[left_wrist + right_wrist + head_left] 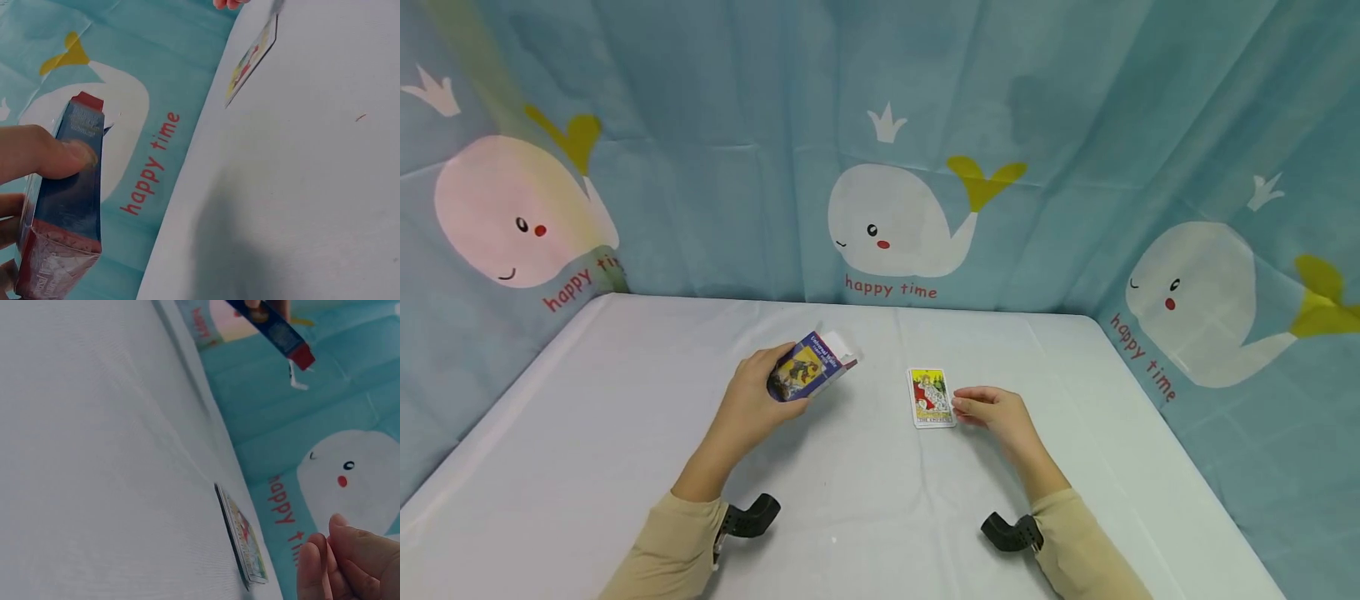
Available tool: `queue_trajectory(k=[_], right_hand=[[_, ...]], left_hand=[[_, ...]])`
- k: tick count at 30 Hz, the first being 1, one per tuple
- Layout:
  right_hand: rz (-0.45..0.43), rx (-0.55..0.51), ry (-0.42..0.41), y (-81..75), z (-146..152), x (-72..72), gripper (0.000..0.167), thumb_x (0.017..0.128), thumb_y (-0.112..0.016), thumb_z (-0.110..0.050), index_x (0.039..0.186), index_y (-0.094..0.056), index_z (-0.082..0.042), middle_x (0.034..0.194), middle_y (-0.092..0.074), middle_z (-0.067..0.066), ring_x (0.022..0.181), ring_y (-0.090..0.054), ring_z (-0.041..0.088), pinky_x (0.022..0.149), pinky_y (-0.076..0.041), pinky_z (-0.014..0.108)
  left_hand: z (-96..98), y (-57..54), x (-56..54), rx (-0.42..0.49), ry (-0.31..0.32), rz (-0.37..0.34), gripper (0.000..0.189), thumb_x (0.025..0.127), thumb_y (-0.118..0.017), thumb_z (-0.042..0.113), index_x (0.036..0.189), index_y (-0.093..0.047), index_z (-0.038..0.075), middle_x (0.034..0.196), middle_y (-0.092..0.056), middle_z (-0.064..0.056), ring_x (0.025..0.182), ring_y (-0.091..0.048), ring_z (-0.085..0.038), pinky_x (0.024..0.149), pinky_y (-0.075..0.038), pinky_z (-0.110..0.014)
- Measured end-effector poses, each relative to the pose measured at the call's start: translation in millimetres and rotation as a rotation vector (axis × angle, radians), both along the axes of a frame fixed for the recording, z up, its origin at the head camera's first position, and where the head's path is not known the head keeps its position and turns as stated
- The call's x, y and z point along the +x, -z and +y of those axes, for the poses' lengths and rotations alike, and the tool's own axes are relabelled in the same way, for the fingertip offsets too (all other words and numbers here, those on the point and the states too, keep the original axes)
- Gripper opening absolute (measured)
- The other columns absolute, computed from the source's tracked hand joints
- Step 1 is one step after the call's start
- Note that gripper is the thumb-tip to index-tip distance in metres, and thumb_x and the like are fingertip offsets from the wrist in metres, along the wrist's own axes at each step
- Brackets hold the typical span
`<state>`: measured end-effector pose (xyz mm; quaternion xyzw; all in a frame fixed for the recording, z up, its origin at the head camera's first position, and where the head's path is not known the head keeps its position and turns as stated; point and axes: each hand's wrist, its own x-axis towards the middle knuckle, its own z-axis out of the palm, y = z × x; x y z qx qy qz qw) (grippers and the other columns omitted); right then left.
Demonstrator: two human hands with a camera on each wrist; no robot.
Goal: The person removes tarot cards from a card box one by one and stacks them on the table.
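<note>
while both sleeves are lying at the near edge of the white table (587,433), the person's forearms are reaching forward, one toward eleven o'clock and one toward one o'clock. the left hand (752,400) is gripping a blue card box (811,367), thumb pressed on its broad face and the other fingers curling behind it, so the hand is clenched round the box and lifting it clear of the table, its open white flap tilting toward one o'clock. in the left wrist view the thumb (59,156) is lying across the box's narrow blue side, and the red end is pointing away.

at about one o'clock from the near edge, a small stack of picture cards (931,397) is lying face up and flat on the table, well apart from the box. the right hand (996,412) is sitting just beside it at three o'clock, fingertips at or nearly at the stack's right edge; whether they are actually touching it i cannot tell. its fingers are loosely bent and holding nothing; in the right wrist view they are hovering close to the cards, slightly above the cloth.

judging by this, the cards are already out of the box, and the work is at the point between emptying and handling them. the next move probably calls for setting the box down or sliding fingertips under the thin stack's edge.

beyond the table, at twelve o'clock, a teal backdrop (1075,125) with white whales is hanging.
</note>
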<state>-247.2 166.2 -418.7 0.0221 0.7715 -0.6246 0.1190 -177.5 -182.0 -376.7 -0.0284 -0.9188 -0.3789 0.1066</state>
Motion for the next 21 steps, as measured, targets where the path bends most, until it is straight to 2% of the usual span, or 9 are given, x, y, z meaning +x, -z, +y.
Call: queue_trajectory(k=[10, 15, 21], right_hand=[[-0.001, -0.014, 0.014, 4.1, 1, 4.9, 0.037, 0.090, -0.071, -0.010, 0.119, -0.065, 0.012, 0.094, -0.076, 0.002, 0.078, -0.070, 0.006, 0.074, -0.057, 0.023], [-0.010, -0.015, 0.021, 4.7, 0, 6.8, 0.037, 0.089, -0.072, -0.011, 0.118, -0.066, 0.011, 0.092, -0.076, 0.002, 0.077, -0.069, 0.006, 0.075, -0.057, 0.024], [-0.008, -0.019, 0.010, 5.8, 1, 7.1, 0.036, 0.090, -0.072, -0.012, 0.117, -0.066, 0.011, 0.090, -0.075, 0.001, 0.076, -0.069, 0.006, 0.074, -0.057, 0.023]], left_hand=[[4.2, 8.1, 1.1, 0.024, -0.093, -0.045, 0.078, 0.079, -0.080, 0.021, 0.146, -0.045, 0.000, 0.136, -0.054, -0.024, 0.113, -0.050, -0.036, 0.090, -0.043, -0.049], [7.7, 11.3, 2.1, 0.029, -0.144, -0.099, 0.080, 0.079, -0.080, 0.023, 0.145, -0.043, -0.004, 0.135, -0.053, -0.026, 0.114, -0.048, -0.038, 0.090, -0.043, -0.050], [12.9, 12.7, 2.3, 0.079, -0.235, -0.170, 0.085, 0.081, -0.079, 0.028, 0.146, -0.037, -0.006, 0.138, -0.047, -0.027, 0.120, -0.042, -0.039, 0.095, -0.042, -0.053]])
